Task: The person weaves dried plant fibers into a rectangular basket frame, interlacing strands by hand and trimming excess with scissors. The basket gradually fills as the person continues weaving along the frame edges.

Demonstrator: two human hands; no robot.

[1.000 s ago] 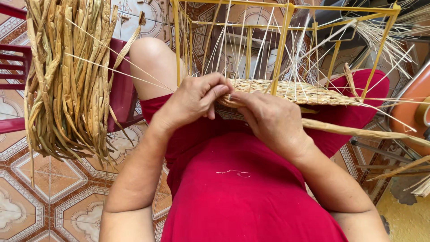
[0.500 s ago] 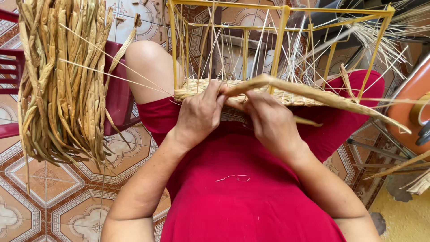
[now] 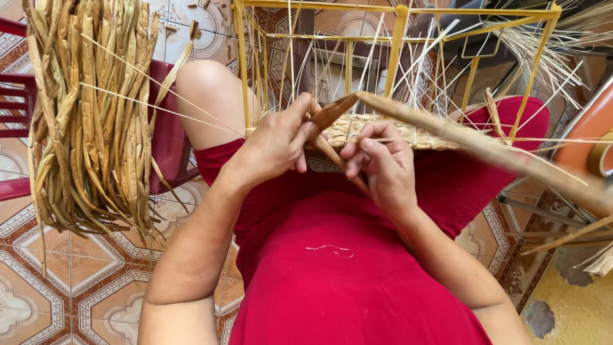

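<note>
A partly woven straw basket [image 3: 408, 133] rests on my lap inside a yellow wire frame [image 3: 397, 38], with thin straw stakes rising through the frame. My left hand [image 3: 276, 142] pinches a long flat dried strand [image 3: 472, 144] where it folds at the weave's near edge. The strand runs off to the right past my knee. My right hand [image 3: 378, 163] holds the same strand's lower part just below the weave, fingers curled around it.
A thick bundle of dried strands [image 3: 89, 115] hangs over a red plastic chair [image 3: 167, 128] at my left. Patterned floor tiles [image 3: 57, 287] lie below. More loose straw [image 3: 562, 38] and an orange object [image 3: 590, 134] sit at the right.
The long strand has swung up and out to the right. Both hands have shifted slightly toward me, and the fold in the strand now stands between them.
</note>
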